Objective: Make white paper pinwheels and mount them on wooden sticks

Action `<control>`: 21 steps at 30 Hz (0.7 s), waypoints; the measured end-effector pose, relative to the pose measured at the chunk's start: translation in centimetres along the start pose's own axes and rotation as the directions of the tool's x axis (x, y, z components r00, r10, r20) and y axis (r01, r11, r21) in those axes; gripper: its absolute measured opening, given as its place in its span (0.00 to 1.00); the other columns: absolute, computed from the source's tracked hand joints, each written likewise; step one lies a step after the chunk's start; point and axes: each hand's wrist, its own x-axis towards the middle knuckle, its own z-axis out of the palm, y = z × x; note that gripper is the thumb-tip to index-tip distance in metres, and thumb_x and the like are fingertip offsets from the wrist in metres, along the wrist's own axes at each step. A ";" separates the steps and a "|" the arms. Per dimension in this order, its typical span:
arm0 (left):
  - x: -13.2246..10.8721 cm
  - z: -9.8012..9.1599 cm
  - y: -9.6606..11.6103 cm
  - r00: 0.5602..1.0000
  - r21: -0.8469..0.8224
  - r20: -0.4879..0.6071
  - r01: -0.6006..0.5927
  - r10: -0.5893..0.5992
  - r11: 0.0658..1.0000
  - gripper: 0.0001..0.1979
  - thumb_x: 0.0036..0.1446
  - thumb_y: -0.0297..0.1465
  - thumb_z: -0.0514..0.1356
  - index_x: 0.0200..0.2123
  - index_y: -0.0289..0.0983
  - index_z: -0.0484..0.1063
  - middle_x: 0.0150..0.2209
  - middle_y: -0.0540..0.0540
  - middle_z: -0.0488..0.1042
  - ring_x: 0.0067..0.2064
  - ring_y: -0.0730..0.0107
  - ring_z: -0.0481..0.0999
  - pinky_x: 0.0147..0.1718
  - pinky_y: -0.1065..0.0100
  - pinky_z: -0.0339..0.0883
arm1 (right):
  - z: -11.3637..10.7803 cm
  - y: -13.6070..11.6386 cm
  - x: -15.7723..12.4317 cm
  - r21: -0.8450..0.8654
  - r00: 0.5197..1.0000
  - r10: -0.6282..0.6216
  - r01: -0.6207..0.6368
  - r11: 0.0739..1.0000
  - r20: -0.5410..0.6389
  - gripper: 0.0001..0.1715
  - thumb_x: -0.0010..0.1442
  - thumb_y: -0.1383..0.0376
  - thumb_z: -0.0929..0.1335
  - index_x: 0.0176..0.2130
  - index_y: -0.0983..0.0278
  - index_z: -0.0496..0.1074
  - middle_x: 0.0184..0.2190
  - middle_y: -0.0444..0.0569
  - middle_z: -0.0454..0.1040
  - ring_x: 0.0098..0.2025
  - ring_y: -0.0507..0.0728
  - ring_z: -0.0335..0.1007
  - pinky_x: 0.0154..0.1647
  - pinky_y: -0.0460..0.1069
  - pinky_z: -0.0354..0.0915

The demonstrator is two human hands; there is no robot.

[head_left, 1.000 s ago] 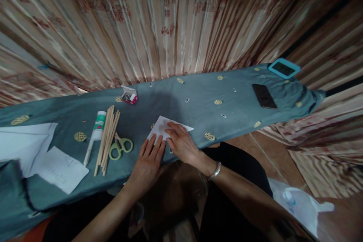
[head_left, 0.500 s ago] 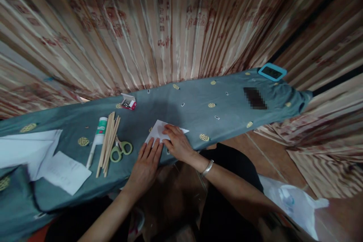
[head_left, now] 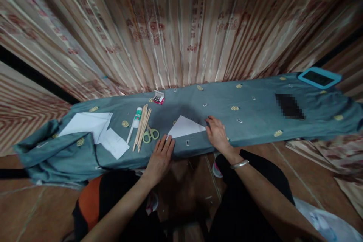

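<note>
A white paper folded into a triangle (head_left: pixel 185 127) lies on the blue-grey cloth-covered table (head_left: pixel 255 121) in front of me. My left hand (head_left: pixel 161 155) rests flat at the table's near edge, fingers stretched out, fingertips touching the paper's lower left corner. My right hand (head_left: pixel 217 134), with a silver bracelet on the wrist, lies flat with fingers at the paper's right tip. Neither hand holds anything.
Green scissors (head_left: pixel 151 134), a bundle of wooden sticks (head_left: pixel 142 126) and a glue tube (head_left: pixel 135 119) lie left of the paper. A small red box (head_left: pixel 159 98) sits behind. White sheets (head_left: pixel 93 126) lie far left. A blue-framed device (head_left: pixel 319 78) sits far right. Striped curtains hang behind.
My hands have slid apart off the paper's middle to its left corner and right tip. The paper now shows as a flat triangle. The view has pulled back and shifted.
</note>
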 end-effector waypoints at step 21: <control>0.0 0.4 0.1 1.000 -0.050 -0.018 0.019 -0.019 0.999 0.35 0.56 0.30 0.60 0.65 0.27 0.54 0.68 0.33 0.53 0.69 0.45 0.48 0.65 0.48 0.48 | 0.8 0.4 1.1 0.049 0.998 -0.002 0.005 0.999 -0.068 0.22 0.65 0.61 0.58 0.52 0.67 0.70 0.54 0.62 0.71 0.56 0.66 0.65 0.56 0.62 0.62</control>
